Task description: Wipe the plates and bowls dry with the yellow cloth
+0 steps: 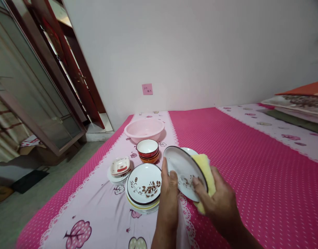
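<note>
Left hand (pixel 169 185) grips tilted plate (pixel 183 171) at centre frame; right hand (pixel 216 200) clasps yellow sponge (pixel 205 167) against rim. Plate stack (pixel 144 188) lower left.

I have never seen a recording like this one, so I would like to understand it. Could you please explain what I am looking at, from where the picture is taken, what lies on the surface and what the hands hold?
There is no machine here, only a person's two bare hands. The one picture comes from a camera worn on the person's head, looking forward and down.

The left hand holds a white plate with a dark rim and a brown flower pattern, tilted up. The right hand presses a yellow sponge against the plate's edge.

The surface is a bed with a pink dotted cover. On it lie a stack of similar plates, a stack of small dishes, stacked red and orange bowls, and a pink basin near the wall.
</note>
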